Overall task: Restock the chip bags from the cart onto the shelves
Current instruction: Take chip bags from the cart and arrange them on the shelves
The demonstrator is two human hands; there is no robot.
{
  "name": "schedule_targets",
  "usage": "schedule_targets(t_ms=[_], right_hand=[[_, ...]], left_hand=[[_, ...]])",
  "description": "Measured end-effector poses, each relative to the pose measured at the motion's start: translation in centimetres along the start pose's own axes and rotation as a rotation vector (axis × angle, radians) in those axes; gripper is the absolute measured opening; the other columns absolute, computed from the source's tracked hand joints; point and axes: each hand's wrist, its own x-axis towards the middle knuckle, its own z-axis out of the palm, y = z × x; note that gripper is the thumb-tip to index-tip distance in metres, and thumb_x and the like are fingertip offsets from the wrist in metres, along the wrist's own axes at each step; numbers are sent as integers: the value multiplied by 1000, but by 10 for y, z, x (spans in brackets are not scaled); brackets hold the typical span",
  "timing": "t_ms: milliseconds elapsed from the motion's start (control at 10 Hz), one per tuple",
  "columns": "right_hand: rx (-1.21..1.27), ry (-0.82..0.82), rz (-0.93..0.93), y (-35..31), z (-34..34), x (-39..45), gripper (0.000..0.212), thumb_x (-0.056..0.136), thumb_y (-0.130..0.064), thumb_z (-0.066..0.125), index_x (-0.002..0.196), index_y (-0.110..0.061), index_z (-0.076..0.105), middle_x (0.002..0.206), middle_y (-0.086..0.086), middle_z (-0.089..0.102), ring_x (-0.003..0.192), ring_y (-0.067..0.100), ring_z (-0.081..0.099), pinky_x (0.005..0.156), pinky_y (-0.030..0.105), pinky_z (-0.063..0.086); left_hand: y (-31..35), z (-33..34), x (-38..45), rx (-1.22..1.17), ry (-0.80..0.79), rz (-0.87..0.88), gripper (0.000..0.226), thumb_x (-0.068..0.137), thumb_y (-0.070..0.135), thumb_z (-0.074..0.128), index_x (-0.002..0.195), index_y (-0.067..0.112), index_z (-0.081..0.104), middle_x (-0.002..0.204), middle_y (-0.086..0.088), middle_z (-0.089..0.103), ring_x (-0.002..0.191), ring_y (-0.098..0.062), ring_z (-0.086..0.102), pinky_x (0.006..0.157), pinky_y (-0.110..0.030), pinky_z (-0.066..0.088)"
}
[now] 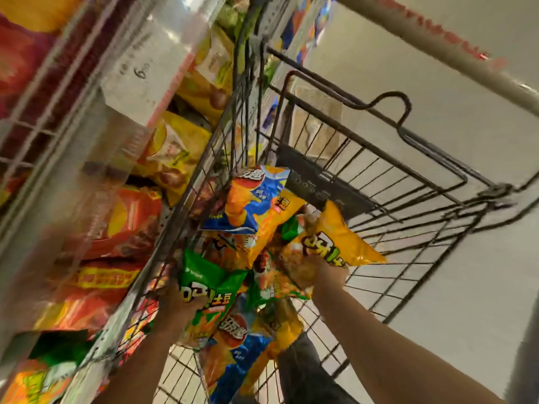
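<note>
Both my arms reach down into a black wire cart [379, 182] that holds several chip bags. My left hand [178, 304] grips a green and orange chip bag [204, 284] at the cart's left side. My right hand [329, 275] grips a yellow chip bag [335, 243] lifted a little above the pile. A blue and orange chip bag [248, 199] lies on top further in, and another blue bag [233, 360] lies nearer to me. The shelves [110, 158] stand at the left, blurred, packed with yellow, red and orange bags.
A price label strip [140, 62] runs along the shelf edge above the cart. The cart's pale handle bar [437, 45] crosses the top right. A light floor [466, 287] lies to the right of the cart. The picture is tilted and motion-blurred.
</note>
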Motion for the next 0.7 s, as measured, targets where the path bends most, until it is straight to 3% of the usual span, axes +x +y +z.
schedule_targets(t_ms=[100, 200, 400, 500, 700], right_hand=[[53, -101, -10, 12, 7, 1, 81, 69, -10, 89, 140, -17, 51, 129, 14, 66, 119, 36, 62, 102, 50, 51], [75, -242, 54, 23, 8, 1, 89, 74, -8, 87, 147, -22, 39, 136, 12, 61, 125, 36, 58, 108, 60, 45], [9, -205, 2, 14, 8, 18, 94, 69, -11, 91, 147, -20, 40, 139, 15, 56, 128, 39, 55, 107, 60, 46], [40, -252, -23, 12, 7, 22, 93, 68, -6, 90, 145, -19, 40, 135, 15, 59, 122, 37, 58, 102, 57, 51], [17, -270, -94, 13, -6, -2, 84, 65, -18, 94, 136, -14, 50, 122, 13, 67, 110, 35, 66, 85, 44, 56]], left_hand=[[-1, 2, -6, 124, -45, 39, 84, 74, 34, 86, 143, 10, 44, 137, -26, 55, 125, -45, 54, 102, -54, 48], [-2, 4, -19, 359, -49, 175, 83, 67, 42, 88, 137, 13, 54, 130, -16, 59, 118, -36, 56, 97, -44, 50], [-2, 6, -27, 485, -3, 281, 90, 66, 58, 82, 138, 13, 51, 134, -14, 51, 124, -36, 48, 99, -46, 46], [1, 8, -33, 408, -20, 299, 88, 72, 53, 82, 141, 12, 47, 133, -12, 58, 121, -34, 55, 95, -43, 49], [-8, -3, -73, 243, 80, 291, 69, 85, 41, 76, 141, 20, 44, 118, -5, 70, 103, -29, 68, 83, -43, 57]])
